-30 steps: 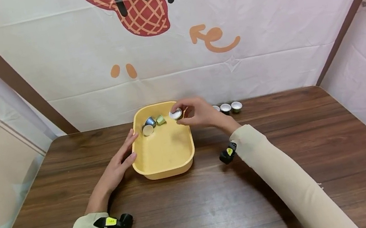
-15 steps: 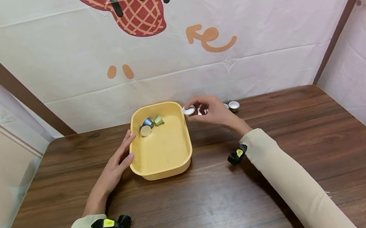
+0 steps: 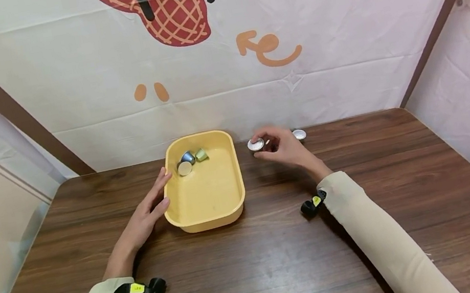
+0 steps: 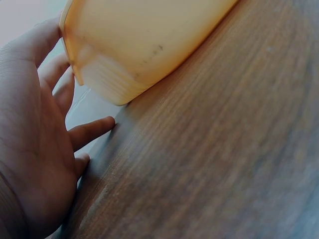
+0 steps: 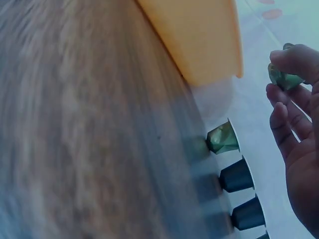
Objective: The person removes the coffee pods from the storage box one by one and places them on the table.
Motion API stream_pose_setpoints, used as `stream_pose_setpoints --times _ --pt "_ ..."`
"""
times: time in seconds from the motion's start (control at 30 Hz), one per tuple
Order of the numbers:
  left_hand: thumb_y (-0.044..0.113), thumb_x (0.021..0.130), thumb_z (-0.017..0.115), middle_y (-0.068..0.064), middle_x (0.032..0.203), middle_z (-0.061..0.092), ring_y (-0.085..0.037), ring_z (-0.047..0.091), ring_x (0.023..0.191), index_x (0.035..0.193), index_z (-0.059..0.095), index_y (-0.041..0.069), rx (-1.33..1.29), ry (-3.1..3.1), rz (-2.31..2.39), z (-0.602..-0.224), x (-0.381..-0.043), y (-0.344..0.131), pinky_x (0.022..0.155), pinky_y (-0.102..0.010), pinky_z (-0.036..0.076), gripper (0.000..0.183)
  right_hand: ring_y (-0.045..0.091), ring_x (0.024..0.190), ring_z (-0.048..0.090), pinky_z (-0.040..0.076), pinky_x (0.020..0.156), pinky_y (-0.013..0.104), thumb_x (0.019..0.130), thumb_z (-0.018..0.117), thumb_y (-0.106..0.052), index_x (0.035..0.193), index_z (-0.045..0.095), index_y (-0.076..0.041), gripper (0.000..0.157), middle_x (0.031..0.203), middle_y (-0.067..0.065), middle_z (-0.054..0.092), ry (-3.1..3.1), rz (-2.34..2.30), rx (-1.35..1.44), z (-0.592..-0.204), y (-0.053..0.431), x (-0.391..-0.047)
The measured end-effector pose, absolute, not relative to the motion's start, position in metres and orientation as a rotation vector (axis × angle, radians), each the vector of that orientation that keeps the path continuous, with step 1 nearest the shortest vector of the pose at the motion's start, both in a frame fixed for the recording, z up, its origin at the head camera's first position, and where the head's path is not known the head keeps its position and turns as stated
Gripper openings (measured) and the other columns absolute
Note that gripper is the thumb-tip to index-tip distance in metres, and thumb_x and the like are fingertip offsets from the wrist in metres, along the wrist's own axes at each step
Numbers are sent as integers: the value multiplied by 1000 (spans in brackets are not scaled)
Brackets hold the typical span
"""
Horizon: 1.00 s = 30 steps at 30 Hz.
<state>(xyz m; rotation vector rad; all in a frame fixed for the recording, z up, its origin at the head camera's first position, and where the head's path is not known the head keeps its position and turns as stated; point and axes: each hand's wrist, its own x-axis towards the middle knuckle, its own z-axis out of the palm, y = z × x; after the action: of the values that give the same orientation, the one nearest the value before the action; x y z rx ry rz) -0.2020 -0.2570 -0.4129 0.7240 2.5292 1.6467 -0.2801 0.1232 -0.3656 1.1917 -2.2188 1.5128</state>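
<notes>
My right hand [image 3: 282,148] pinches a green coffee capsule [image 5: 285,78] between thumb and fingers, just right of the yellow tub [image 3: 205,208]. From the head view its silver lid [image 3: 255,144] faces up. In the right wrist view a green capsule [image 5: 224,138] and dark capsules [image 5: 237,175] stand in a row on the table beneath this hand; from above the hand mostly hides them. With fairly straight fingers my left hand [image 3: 146,216] touches the tub's left side, fingertips at the rim. Inside the tub lie a blue capsule [image 3: 188,157], a small green capsule [image 3: 201,154] and one showing a pale lid [image 3: 185,168].
The brown wooden table [image 3: 256,272] ends at the back against a printed white cloth [image 3: 205,79]. One capsule lid [image 3: 300,134] shows to the right of the hand near that back edge. Black straps with cameras sit on both wrists.
My right hand has moved right with its capsule, from over the tub past its right rim to above the row. My left hand stays at the tub, and the head view has shifted slightly.
</notes>
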Motion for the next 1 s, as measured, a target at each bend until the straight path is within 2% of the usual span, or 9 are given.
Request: stream_pose_setpoints --times 0.4,0.5,0.63,0.73,1.0 --pt "5 100 46 -1 160 3 -17 2 145 153 25 12 757 2507 1664 -412 -203 -258 108 -61 6 57 27 69 53 42 60 31 80 71 6 101 62 5 23 94 17 62 -2303 1483 1026 -374 135 -277" --pt "5 100 46 -2 160 4 -17 3 145 153 26 12 750 2517 1660 -411 -202 -259 108 -61 7 57 30 73 55 46 63 40 80 73 6 101 64 6 24 97 18 63 -2288 1480 1013 -379 134 -277" --pt "5 100 46 -2 160 4 -15 3 145 152 26 12 744 2527 1652 -410 -201 -260 108 -61 7 56 38 76 56 45 64 48 77 76 6 100 65 6 25 95 19 64 -2269 1478 1006 -392 130 -281" --pt "5 100 46 -3 160 4 -16 2 145 153 26 13 753 2521 1654 -410 -202 -260 109 -59 7 56 38 72 55 44 61 44 77 78 3 100 65 3 26 94 16 64 -2282 1472 985 -409 129 -289" --pt "6 100 46 -4 160 4 -14 2 145 152 26 12 743 2503 1666 -412 -202 -258 108 -60 6 56 17 64 53 42 58 26 76 82 -10 99 66 -8 28 80 6 61 -2361 1417 876 -432 133 -297"
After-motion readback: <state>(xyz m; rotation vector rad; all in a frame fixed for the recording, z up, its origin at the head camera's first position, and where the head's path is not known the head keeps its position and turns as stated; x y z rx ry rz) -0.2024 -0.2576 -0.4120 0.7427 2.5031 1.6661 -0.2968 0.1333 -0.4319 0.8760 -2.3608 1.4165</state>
